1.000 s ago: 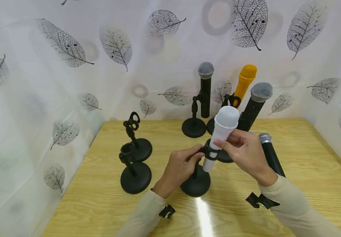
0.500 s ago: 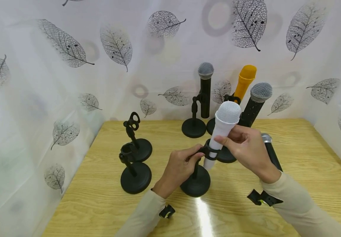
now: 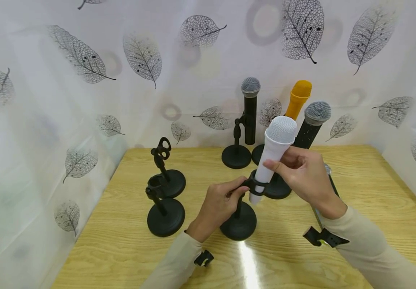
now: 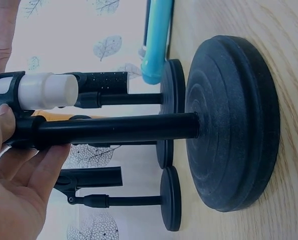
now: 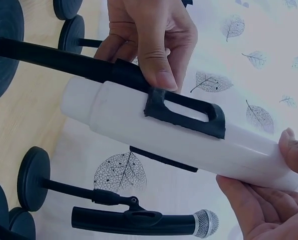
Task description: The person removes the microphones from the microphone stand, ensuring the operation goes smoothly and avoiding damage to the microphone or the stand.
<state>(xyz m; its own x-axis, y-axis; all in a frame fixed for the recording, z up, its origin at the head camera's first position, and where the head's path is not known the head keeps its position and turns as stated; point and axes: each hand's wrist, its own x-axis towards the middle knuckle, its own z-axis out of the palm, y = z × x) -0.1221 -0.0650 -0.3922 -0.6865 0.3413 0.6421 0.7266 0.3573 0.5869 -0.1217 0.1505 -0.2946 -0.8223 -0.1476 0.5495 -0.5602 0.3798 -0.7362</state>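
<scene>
A white microphone (image 3: pixel 273 151) slants through the clip (image 3: pixel 254 185) of a black desk stand, its mesh head up and to the right. My right hand (image 3: pixel 309 176) grips its body between thumb and fingers, above the clip. My left hand (image 3: pixel 215 204) pinches the stand where the clip meets the pole. The stand's round base (image 3: pixel 238 224) rests on the table. From the right wrist, the clip's black arms (image 5: pixel 186 115) lie around the microphone's lower part, with the tail end (image 5: pixel 81 102) sticking out below. The left wrist view also has that tail end (image 4: pixel 48 91) beside the pole.
Two stands (image 3: pixel 166 216) (image 3: pixel 172 182) with bare clips stand at left. Behind are stands with a black microphone (image 3: pixel 250 116), an orange one (image 3: pixel 297 102) and another black one (image 3: pixel 306 134). A partly hidden microphone (image 3: pixel 328 168) lies behind my right hand; a turquoise cylinder (image 4: pixel 158 42) lies nearby.
My right hand has moved up and slightly right, sliding the white microphone upward through the clip; less of its tail shows below. My left hand and the stand stay in place.
</scene>
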